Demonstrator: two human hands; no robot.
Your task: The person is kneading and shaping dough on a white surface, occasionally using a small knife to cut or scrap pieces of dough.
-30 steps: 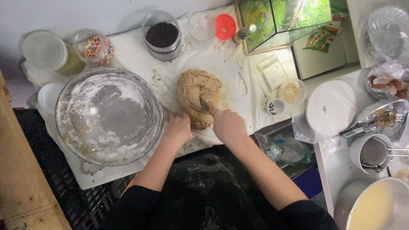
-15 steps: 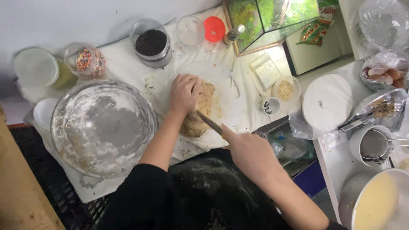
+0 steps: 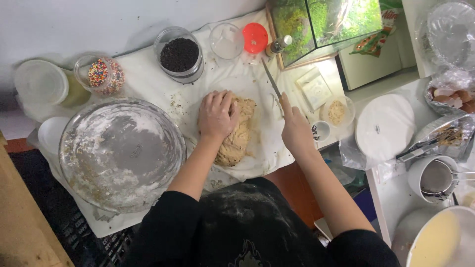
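Head view, looking down on a cloth-covered desk (image 3: 148, 74). Left hand (image 3: 217, 114) lies flat, fingers spread and pressed on the upper end of the dough (image 3: 238, 141); nothing is gripped. The dough's long axis runs from under those fingers back toward the body. Right hand (image 3: 296, 129) is closed around the handle of a knife (image 3: 271, 81), blade pointing away, just right of the dough and apart from it. Floured glass bowl (image 3: 121, 153) sits left of the left fingers; a jar of dark chips (image 3: 179, 54) and a sprinkle jar (image 3: 101, 74) stand beyond. Nothing lies between blade and dough.
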